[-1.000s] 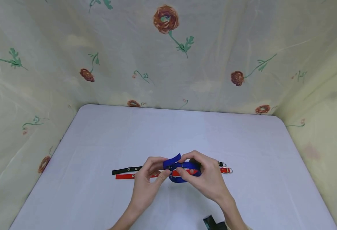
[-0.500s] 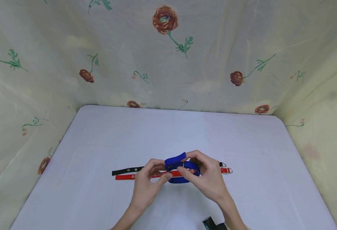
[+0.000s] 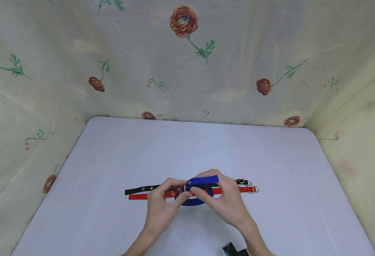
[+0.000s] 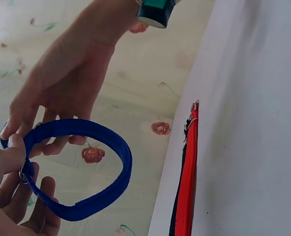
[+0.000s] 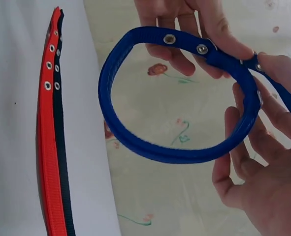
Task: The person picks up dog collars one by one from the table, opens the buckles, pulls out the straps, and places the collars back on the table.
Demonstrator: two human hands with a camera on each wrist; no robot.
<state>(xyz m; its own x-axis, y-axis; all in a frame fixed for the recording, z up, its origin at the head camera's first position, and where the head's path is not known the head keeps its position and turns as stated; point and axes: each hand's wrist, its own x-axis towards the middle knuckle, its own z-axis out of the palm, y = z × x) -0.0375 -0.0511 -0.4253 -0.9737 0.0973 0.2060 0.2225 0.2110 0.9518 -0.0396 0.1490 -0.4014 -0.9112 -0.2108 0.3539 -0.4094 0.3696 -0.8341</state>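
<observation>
A blue collar (image 3: pixel 192 202) with metal eyelets is bent into a loop and held above the table. Its buckle (image 3: pixel 185 188) lies by the fingertips of my left hand (image 3: pixel 159 203), which pinches the band there. On the other side, the thumb and forefinger of my right hand (image 3: pixel 230 200) pinch the strap close to the buckle. The strap's free end (image 3: pixel 209 180) points right, over the right fingers. In the right wrist view the blue collar (image 5: pixel 175 156) shows as a wide round loop with eyelets on its upper part.
A red collar (image 3: pixel 137 196) and a black collar (image 3: pixel 139 190) lie side by side on the white table (image 3: pixel 126 149), behind and below my hands. A dark wrist device (image 3: pixel 233 249) shows at the bottom edge. Flowered cloth (image 3: pixel 226 78) hangs around the table.
The strap's free end has swung over and now reaches farther right, lying flatter. The blue loop and right hand have shifted slightly left. The red and black collars have stayed put.
</observation>
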